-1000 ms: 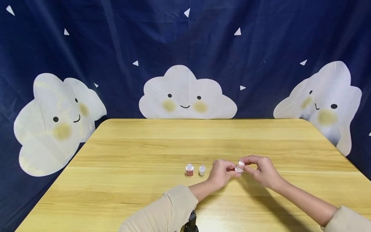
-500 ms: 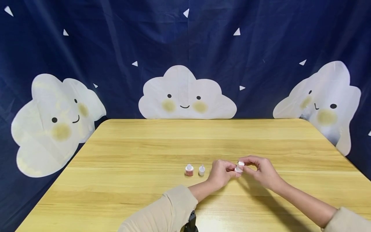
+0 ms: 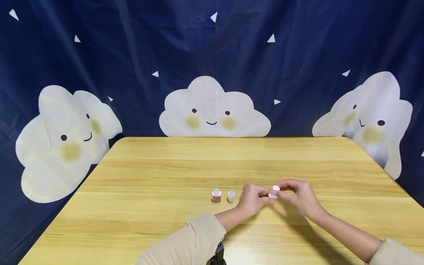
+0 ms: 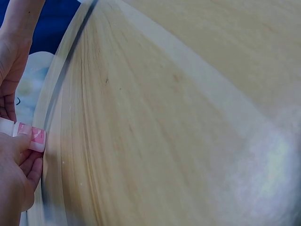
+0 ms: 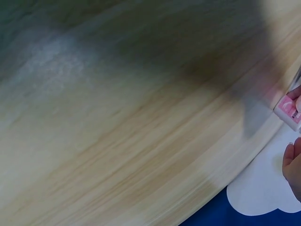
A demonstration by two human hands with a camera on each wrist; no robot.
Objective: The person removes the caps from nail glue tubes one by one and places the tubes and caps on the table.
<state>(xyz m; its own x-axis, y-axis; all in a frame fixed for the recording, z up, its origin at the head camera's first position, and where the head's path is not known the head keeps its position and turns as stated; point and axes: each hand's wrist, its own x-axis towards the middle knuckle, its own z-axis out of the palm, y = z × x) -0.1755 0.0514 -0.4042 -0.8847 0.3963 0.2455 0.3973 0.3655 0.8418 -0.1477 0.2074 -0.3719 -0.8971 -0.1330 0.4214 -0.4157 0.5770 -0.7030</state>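
Note:
In the head view my left hand (image 3: 252, 199) grips a small white bottle (image 4: 37, 136) with a pink label, right of the table's middle. My right hand (image 3: 302, 197) pinches a white cap (image 3: 276, 188) at the bottle's top end; fingers partly cover the place where the two meet. The left wrist view has the bottle lying sideways between thumb and fingers, white end toward the right hand. To the left of my left hand stand a small bottle (image 3: 216, 197) with a red label and translucent tip, and a small white cup-shaped piece (image 3: 230, 197) with a thin point on top.
The wooden table (image 3: 149, 213) has its far edge against a dark blue curtain (image 3: 132, 48) printed with white clouds. A black device (image 3: 218, 254) sits by the left sleeve at the near edge. Shadow from the right arm falls across the wood.
The white cap has turned a little between the right-hand fingers. Both hands stay in about the same place, and the standing bottle and white piece have not moved.

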